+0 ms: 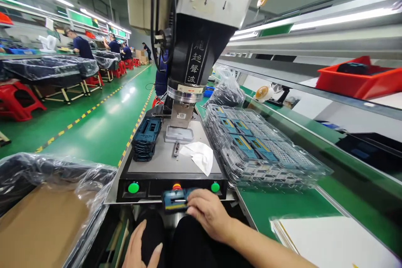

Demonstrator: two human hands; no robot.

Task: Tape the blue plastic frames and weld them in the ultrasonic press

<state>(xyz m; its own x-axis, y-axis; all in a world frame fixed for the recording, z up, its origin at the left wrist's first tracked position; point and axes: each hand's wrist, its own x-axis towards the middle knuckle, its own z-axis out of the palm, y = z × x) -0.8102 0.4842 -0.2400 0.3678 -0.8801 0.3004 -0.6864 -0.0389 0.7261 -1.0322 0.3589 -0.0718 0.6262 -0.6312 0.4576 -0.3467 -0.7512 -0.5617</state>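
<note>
At the front edge of the welding machine's base plate, the right hand pinches a small blue part; the left hand rests flat and open on the lap, holding nothing.

A glossy green floor runs down a long factory hall, marked with yellow-and-black striped lines along the aisle. On the left stand workbenches draped in dark plastic sheeting with red stools beside them, and several people sit at work farther down. Long strip lights glow overhead on both sides, and a red bin sits on a shelf at the right.
</note>
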